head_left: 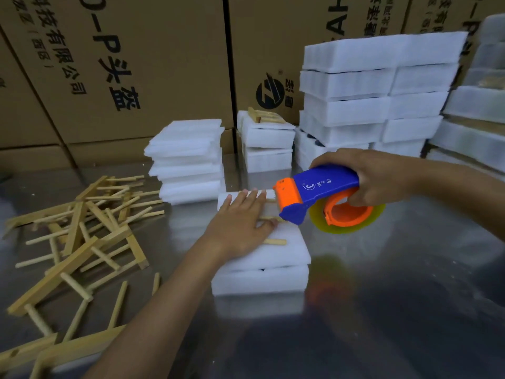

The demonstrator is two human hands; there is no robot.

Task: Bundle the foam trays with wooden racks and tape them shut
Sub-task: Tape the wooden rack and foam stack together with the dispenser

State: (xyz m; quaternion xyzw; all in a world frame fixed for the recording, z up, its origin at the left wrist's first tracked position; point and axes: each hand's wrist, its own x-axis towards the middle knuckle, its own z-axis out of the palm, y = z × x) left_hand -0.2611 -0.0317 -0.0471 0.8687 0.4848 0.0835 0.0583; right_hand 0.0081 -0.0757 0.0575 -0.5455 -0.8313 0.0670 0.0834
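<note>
Pressing flat-fingered, the left hand (240, 222) steadies a wooden rack (273, 241) on stacked foam trays (262, 272); the right hand (374, 176), grip clamped on the tape dispenser (314, 198), nears (taping apparently not yet started).

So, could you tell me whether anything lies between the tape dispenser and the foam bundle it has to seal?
Nothing visible does: the tape dispenser hangs just over the foam bundle, beside the left hand pressing the rack.

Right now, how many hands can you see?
2: the left hand presses flat on the wooden rack atop the foam bundle; the right hand grips the tape dispenser.
</note>
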